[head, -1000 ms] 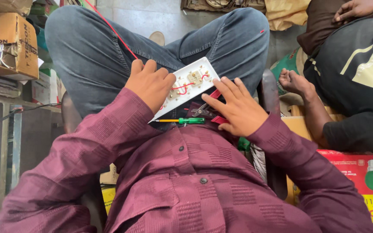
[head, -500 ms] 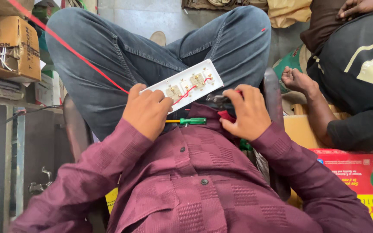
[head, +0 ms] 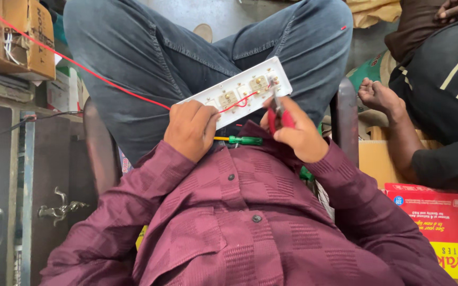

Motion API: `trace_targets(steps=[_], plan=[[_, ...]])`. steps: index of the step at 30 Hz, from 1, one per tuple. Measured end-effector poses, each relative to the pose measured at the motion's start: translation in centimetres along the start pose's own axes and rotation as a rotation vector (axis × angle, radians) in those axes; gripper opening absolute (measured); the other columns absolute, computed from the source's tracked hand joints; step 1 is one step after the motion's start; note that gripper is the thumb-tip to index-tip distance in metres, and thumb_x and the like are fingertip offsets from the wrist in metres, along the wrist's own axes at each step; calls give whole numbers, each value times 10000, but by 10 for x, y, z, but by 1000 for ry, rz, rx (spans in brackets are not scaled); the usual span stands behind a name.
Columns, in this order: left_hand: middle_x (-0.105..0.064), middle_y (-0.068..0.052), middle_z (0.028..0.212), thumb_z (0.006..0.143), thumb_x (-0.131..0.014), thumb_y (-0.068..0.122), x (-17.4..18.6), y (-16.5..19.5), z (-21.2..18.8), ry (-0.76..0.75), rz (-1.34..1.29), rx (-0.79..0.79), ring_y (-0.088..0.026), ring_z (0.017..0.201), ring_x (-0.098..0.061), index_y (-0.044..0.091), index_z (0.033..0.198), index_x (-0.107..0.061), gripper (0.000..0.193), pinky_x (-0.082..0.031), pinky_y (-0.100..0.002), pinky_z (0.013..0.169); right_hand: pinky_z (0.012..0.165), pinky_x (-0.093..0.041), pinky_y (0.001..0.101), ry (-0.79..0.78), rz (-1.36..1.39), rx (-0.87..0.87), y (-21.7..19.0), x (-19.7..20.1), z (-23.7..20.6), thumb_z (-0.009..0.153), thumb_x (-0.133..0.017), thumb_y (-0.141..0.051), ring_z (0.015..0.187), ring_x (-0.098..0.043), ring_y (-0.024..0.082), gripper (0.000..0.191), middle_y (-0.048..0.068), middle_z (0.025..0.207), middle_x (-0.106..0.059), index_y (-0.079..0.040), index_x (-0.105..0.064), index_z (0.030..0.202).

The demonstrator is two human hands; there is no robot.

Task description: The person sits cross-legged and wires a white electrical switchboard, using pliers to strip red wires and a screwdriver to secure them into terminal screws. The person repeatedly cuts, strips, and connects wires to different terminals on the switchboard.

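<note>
Cluttered workshop corner; person seated on a chair, knees apart, concrete floor [head: 229, 16] beyond. Far left: cardboard box [head: 14, 34] on a shelf, metal cabinet [head: 1, 212] with handles below it. A red wire [head: 80, 66] runs from the upper left down across the jeans to the white switch board [head: 239, 92], which lies face-down across the lap, brass terminals showing. Left hand [head: 191, 130] grips the board's near end, fingers curled closed over its edge. A green-handled screwdriver [head: 239, 140] lies on the shirt between the hands, touching neither. Right hand [head: 298, 132] is closed around red-handled pliers [head: 278, 114], their tip at the board's right-end terminals; whether the tip pinches anything cannot be told. Right: another person's bare foot [head: 377, 95], then a red bulb carton [head: 441, 222].
</note>
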State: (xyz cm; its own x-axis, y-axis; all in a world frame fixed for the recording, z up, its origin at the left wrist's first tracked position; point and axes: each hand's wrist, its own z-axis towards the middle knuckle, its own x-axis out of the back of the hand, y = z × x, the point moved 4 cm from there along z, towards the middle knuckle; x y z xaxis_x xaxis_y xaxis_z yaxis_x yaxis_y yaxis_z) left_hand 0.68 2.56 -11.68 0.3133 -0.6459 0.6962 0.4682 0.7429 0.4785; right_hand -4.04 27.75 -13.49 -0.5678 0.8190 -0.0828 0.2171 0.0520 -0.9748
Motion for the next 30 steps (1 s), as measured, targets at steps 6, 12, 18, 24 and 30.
trace_targets(steps=[6,12,18,24,30], plan=[[-597,-85,961,929,-745,108,-8,0,-2,25,5,21,-292,955,-600,61,1029,-648,147,-445,-430,886,857,-492,269,-219,-253,-223,-4,-34,-2,751,-617,-39,922,-571,135,499,47,1004,-606,-17,-542,1244],[-600,-85,954,947,-750,112,-9,1,0,39,-14,39,-290,944,-599,57,1031,-650,142,-447,-425,881,723,-483,305,-244,-326,-415,-5,-41,18,752,-636,-88,813,-545,158,470,54,911,-577,-19,-556,1210],[-607,-78,958,949,-738,113,-10,2,-2,65,-34,33,-295,955,-603,52,1036,-649,139,-444,-427,886,769,-497,298,-308,-474,-347,-9,-46,21,759,-655,-168,846,-592,160,500,45,919,-616,-46,-548,1232],[-611,-76,929,945,-733,98,-9,-1,-2,39,-66,43,-298,928,-599,59,993,-652,101,-437,-430,858,763,-504,317,-302,-467,-307,-5,-49,25,760,-655,-190,839,-607,181,517,60,920,-618,-65,-539,1249],[-603,-103,930,934,-729,84,-4,2,1,58,-101,82,-319,909,-589,51,986,-649,101,-445,-430,839,745,-513,355,-145,-631,-97,-4,-55,21,825,-602,-143,804,-667,264,309,117,874,-657,-50,-593,1119]])
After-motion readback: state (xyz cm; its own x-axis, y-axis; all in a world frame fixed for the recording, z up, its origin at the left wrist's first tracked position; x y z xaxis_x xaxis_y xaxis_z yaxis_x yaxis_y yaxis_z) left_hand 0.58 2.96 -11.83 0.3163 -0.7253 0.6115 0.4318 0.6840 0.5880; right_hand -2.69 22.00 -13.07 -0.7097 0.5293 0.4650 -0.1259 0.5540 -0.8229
